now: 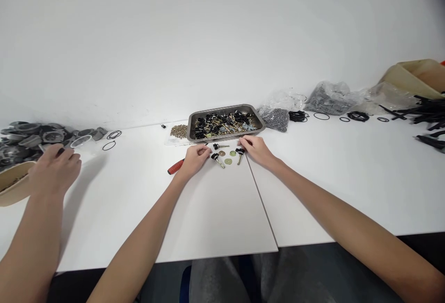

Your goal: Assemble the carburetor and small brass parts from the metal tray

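Three black-headed bolts lie on the white table between my hands: an upper bolt (219, 146), a left bolt (218, 159) and a right bolt (239, 155). Among them are flat round washers: a brownish washer (221, 153), a greenish washer (232, 153) and a yellow-green washer (228, 161). My left hand (196, 158) rests left of the bolts with its fingers curled together; anything inside is hidden. Beneath its wrist side lies a red-handled screwdriver (176, 166). My right hand (256, 149) is closed just above the right bolt, fingertips bunched, their contents too small to make out.
Behind my hands stands a metal tray (262, 129) full of black-headed bolts, beside a pile of small brass-coloured parts (179, 131). Bagged parts (274, 118) and black rings (321, 116) line the wall. At left, another person's hand (55, 168) works near grey housings (26, 138) and a beige bin (15, 194).
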Demonstrator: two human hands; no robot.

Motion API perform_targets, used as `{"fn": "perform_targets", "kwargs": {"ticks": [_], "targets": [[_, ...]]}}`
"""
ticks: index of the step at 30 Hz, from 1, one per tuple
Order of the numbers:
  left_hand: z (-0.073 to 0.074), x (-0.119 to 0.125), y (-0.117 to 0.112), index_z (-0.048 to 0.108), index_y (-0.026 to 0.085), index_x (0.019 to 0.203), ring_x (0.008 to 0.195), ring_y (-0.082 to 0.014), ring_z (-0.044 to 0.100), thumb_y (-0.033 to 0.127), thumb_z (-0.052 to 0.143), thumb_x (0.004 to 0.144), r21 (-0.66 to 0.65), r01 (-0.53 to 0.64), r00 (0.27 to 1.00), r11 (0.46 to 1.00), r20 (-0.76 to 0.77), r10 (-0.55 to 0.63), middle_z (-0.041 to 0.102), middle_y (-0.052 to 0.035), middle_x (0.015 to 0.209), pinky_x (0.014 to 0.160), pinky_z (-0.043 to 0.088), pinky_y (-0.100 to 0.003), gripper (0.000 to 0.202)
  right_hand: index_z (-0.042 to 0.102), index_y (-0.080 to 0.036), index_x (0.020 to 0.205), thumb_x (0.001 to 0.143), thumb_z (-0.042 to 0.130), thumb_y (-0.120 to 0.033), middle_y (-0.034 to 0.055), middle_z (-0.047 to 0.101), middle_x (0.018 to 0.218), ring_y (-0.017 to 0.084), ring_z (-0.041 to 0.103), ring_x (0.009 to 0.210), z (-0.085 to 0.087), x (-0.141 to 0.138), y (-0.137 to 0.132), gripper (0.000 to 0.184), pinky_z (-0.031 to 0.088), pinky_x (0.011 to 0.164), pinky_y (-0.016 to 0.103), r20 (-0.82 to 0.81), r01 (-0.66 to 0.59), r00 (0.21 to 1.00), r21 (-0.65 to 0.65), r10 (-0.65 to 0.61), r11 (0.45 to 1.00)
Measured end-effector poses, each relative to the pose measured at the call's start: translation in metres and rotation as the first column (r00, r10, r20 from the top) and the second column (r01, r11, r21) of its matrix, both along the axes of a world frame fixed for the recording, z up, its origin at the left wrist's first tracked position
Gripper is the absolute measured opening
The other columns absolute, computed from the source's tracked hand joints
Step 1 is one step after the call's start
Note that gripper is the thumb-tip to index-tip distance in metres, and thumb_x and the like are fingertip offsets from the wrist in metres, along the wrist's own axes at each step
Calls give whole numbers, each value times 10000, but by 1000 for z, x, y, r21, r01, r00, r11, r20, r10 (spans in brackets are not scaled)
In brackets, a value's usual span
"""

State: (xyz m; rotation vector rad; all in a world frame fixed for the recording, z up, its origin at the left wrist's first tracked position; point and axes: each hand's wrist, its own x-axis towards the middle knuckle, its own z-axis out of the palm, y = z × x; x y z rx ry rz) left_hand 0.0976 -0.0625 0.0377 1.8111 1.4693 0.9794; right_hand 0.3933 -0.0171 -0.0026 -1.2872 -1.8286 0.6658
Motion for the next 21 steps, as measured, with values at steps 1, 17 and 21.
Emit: {"fn": "perform_targets", "kwargs": {"ticks": [1, 17, 21], "targets": [[10, -31, -6, 629, 142, 1068, 883, -175, 611, 500, 480, 926, 16, -31, 1000, 999, 6, 31, 638, -82, 986, 729, 535, -330, 413, 668, -158, 768, 931, 439, -379, 38, 686, 805, 162, 595, 751, 0, 0, 0, 358, 400, 722, 268, 0, -2, 1000, 1, 2, 1000], [44, -247, -16, 645, 388, 720, 499, -150, 308, 671, 609, 681, 164, -404, 832, 900, 475, 287, 333, 13, 367, 558, 191, -305, 289, 666, -164, 766, 931, 440, -351, 30, 687, 814, 163, 601, 775, 0, 0, 0, 336, 397, 732, 265, 21, -7, 1000, -4, 7, 1000], [48, -154, -18, 683, 295, 710, 513, -153, 429, 771, 514, 690, 159, -275, 950, 948, 196, 243, 449, -29, 415, 491, 214, -307, 505, 669, -166, 791, 933, 443, -359, 35, 692, 838, 167, 606, 790, 1, 0, -1, 330, 401, 739, 268, 18, -3, 1000, -5, 3, 1000]]}}
